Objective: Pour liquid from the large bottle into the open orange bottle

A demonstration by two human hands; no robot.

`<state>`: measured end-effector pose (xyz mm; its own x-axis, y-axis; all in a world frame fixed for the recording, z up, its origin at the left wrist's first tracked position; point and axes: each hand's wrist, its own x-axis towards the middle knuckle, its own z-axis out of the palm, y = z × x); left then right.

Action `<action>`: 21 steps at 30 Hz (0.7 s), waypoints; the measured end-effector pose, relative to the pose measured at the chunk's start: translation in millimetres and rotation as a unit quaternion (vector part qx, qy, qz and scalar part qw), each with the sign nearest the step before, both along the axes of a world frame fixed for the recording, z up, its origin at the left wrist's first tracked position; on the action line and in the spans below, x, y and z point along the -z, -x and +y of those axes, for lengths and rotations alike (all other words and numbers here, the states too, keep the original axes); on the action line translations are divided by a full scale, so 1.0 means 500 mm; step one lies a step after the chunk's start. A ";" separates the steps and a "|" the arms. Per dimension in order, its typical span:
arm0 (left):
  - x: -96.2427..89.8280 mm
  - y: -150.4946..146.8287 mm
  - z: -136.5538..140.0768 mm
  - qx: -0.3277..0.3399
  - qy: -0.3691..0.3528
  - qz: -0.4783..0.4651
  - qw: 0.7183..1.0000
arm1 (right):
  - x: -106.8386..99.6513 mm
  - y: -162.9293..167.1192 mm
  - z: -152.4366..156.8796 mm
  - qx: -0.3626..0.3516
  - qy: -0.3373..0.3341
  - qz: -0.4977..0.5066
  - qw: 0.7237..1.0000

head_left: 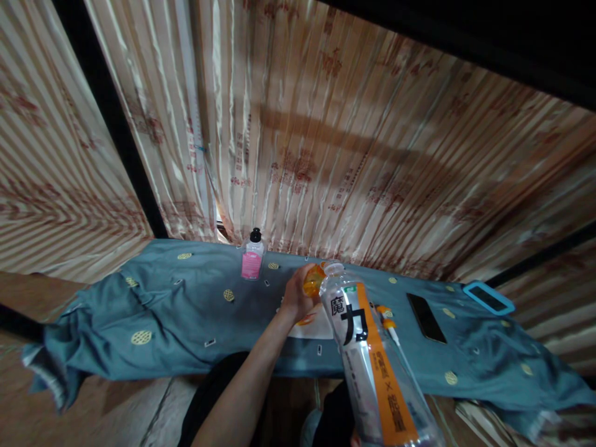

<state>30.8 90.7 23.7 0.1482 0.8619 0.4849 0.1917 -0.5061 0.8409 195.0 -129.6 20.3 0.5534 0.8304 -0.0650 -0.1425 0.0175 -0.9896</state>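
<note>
A large clear plastic drink bottle (356, 347) with a silver and orange label tilts across the front, its uncapped mouth up and away from me. My right hand (355, 439) is at its lower end; only a sliver of the fingers shows, the rest hidden behind the bottle. My left hand (298, 297) is closed around a small see-through orange container (313, 280), right beside the bottle's mouth. Whether the two touch I cannot tell. Under my left hand lies a white sheet with an orange print (310, 329), partly covered.
A bottle with a pink label and black cap (252, 264) stands at the cloth's back edge. On the blue-green cloth (186, 310) lie a white cable with orange ends (388, 323), a black phone (426, 318) and a blue-framed object (488, 298). Curtains (298, 155) hang behind, with dark posts.
</note>
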 end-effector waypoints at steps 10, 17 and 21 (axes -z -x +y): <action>-0.002 0.000 0.000 0.002 -0.004 -0.003 1.000 | -0.003 -0.077 0.076 0.001 0.019 0.008 1.000; 0.002 0.000 0.002 -0.006 -0.011 0.006 1.000 | 0.012 -0.072 0.103 0.006 0.024 0.013 1.000; 0.007 -0.001 0.003 -0.006 -0.009 0.002 1.000 | 0.012 -0.078 0.095 -0.001 0.032 0.013 0.999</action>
<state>31.2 92.2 20.4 0.1399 0.8544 0.5005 0.2006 -0.5194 0.8306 234.1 -82.3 14.5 0.5489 0.8253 -0.1329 -0.1689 -0.0462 -0.9845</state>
